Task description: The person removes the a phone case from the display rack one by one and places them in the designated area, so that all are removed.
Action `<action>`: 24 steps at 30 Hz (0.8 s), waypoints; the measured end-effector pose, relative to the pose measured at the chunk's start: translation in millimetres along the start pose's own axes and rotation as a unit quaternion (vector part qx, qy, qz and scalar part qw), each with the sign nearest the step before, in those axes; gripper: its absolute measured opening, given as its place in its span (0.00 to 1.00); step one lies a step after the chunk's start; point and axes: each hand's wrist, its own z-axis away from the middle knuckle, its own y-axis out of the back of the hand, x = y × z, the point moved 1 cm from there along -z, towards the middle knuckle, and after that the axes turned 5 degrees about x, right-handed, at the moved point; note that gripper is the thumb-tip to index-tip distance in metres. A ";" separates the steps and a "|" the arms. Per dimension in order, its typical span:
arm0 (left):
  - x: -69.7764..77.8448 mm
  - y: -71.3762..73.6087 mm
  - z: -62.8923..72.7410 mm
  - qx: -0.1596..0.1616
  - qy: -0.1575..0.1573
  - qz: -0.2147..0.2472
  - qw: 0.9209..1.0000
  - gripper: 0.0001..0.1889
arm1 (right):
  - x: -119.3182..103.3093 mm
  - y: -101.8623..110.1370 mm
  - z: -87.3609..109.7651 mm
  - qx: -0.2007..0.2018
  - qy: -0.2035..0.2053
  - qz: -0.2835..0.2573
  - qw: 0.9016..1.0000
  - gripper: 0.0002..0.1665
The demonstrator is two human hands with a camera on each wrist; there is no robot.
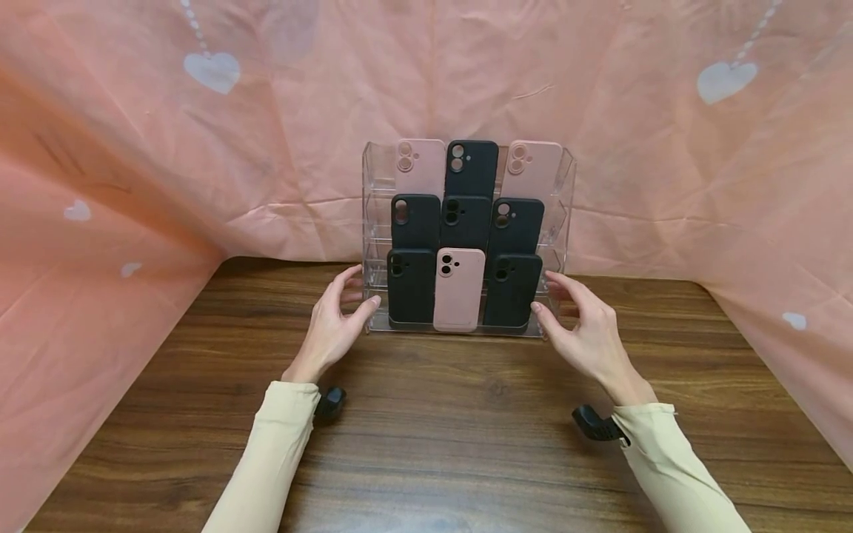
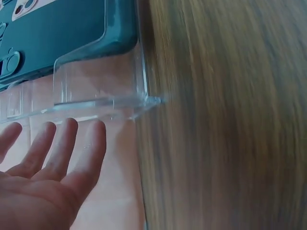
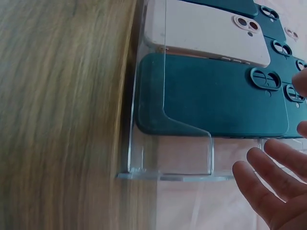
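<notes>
A clear plastic display rack [image 1: 378, 323] stands upright at the back of the table, holding phone cases in three tiers. On the bottom tier a pink phone case [image 1: 460, 292] sits between a black phone case [image 1: 411, 289] and another black case [image 1: 513, 292]. My left hand [image 1: 333, 318] is at the rack's left side, fingers spread and fingertips right by the clear side panel [image 2: 98, 103]. At the right side my right hand [image 1: 586, 333] mirrors it, thumb near the front corner. In both wrist views the fingers are extended and grip nothing.
Black cases fill the middle tier; the top has a black case [image 1: 472, 169] between two pink ones. Pink fabric [image 1: 300, 133] with white hearts surrounds the wooden table [image 1: 433, 429] at the back and sides. A black wrist camera [image 1: 331, 403] is on the left wrist.
</notes>
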 end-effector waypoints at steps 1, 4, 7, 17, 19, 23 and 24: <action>-0.4 -1.0 -0.6 0.003 0.003 0.001 1.000 0.33 | -0.3 -1.0 -1.2 -0.002 -0.007 -0.003 1.000 0.30; -0.6 -3.6 -1.3 0.016 0.017 0.004 1.000 0.31 | -0.7 -4.3 -4.6 -0.007 -0.025 -0.015 1.000 0.29; -2.1 -6.3 -1.9 0.033 0.033 0.013 0.999 0.29 | -0.2 -8.0 -5.6 -0.010 -0.039 -0.027 0.999 0.29; -5.6 -12.9 -7.5 0.077 0.028 0.047 0.996 0.24 | 3.8 -17.8 -7.0 -0.006 -0.082 -0.037 0.996 0.32; -6.1 -13.3 -7.8 0.081 0.028 0.049 0.995 0.24 | 4.8 -19.7 -7.6 -0.004 -0.091 -0.038 0.995 0.32; -6.2 -13.7 -7.6 0.086 0.028 0.048 0.995 0.22 | 5.6 -23.3 -8.5 0.009 -0.108 -0.035 0.994 0.31; -6.0 -13.7 -7.4 0.087 0.028 0.049 0.995 0.22 | 5.3 -24.2 -8.8 0.014 -0.111 -0.035 0.993 0.30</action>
